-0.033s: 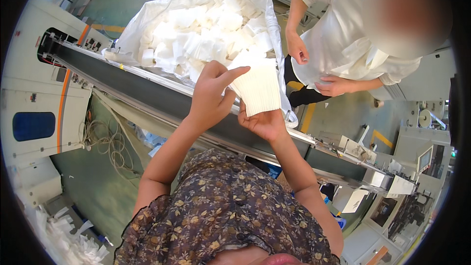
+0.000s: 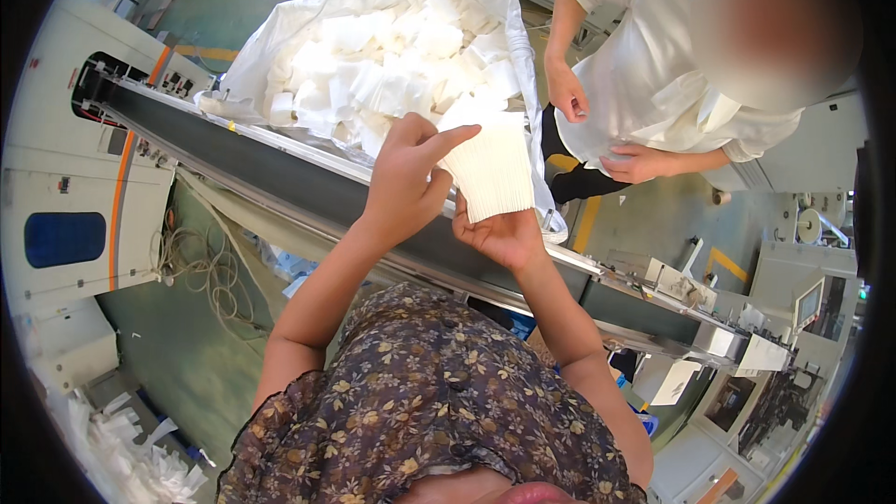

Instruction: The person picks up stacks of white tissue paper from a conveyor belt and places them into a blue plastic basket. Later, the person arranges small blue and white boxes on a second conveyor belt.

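A thick stack of white folded sheets (image 2: 490, 163), fanned so its edges show as fine ridges, is held above the conveyor. My right hand (image 2: 504, 235) grips it from below, fingers wrapped around its lower end. At the stack's upper left, my left hand (image 2: 403, 177) has its index finger stretched across the sheets and its thumb apart, lower down. Whether that fingertip presses on the sheets or only hovers is hard to tell. Behind the stack lies a large bin with a white liner (image 2: 271, 28), full of loose white pieces (image 2: 373, 61).
A dark conveyor belt (image 2: 233, 159) runs across in front of me. Beyond it at the right stands a person in a white shirt (image 2: 644, 56), hands near the waist. Coiled hoses (image 2: 210, 271) lie on the floor at left, with white scraps (image 2: 131, 457) below. Machinery (image 2: 756, 420) fills the right.
My left hand has shifted very slightly to the right across the stack. The stack and my right hand stay where they were.
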Demonstrator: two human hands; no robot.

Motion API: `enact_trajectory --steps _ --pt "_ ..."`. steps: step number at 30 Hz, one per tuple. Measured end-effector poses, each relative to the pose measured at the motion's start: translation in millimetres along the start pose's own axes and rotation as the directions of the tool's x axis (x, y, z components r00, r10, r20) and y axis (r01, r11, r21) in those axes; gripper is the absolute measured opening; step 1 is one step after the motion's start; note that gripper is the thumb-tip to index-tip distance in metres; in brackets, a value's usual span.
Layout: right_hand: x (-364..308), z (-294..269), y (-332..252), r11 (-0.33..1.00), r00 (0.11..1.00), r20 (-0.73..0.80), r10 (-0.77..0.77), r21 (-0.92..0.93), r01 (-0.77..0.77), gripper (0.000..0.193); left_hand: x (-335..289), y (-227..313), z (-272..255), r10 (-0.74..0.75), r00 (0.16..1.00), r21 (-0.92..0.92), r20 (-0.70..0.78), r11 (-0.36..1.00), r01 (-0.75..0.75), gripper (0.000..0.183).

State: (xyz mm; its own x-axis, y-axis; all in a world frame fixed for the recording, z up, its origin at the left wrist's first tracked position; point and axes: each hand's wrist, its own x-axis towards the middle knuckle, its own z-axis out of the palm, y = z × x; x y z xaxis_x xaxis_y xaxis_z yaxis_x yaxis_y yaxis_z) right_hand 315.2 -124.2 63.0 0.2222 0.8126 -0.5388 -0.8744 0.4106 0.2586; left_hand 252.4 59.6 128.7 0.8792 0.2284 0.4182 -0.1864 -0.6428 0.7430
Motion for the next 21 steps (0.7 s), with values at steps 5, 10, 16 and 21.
enact_trajectory --steps 5,10,16,21 --pt "3.7 -13.1 12.3 0.999 0.997 0.073 0.028 -0.041 -0.026 0.049 2.0 -6.3 3.6 0.005 0.998 0.028 0.061 1.0 -0.007 0.054" --pt "3.4 -10.1 22.0 0.999 0.998 0.037 0.045 0.026 -0.046 0.048 -2.3 -8.0 2.1 -0.164 0.985 -0.133 0.058 0.976 0.17 0.051" --pt "4.9 -14.1 23.8 0.998 0.998 0.036 0.051 0.042 -0.052 0.047 5.7 -12.2 -1.9 -0.225 0.961 -0.194 0.163 0.947 0.254 0.053" --pt "5.4 -17.6 21.5 0.997 0.994 0.088 0.058 0.045 -0.063 0.045 6.4 -15.0 3.9 -0.237 0.954 -0.253 0.183 0.926 0.279 0.053"
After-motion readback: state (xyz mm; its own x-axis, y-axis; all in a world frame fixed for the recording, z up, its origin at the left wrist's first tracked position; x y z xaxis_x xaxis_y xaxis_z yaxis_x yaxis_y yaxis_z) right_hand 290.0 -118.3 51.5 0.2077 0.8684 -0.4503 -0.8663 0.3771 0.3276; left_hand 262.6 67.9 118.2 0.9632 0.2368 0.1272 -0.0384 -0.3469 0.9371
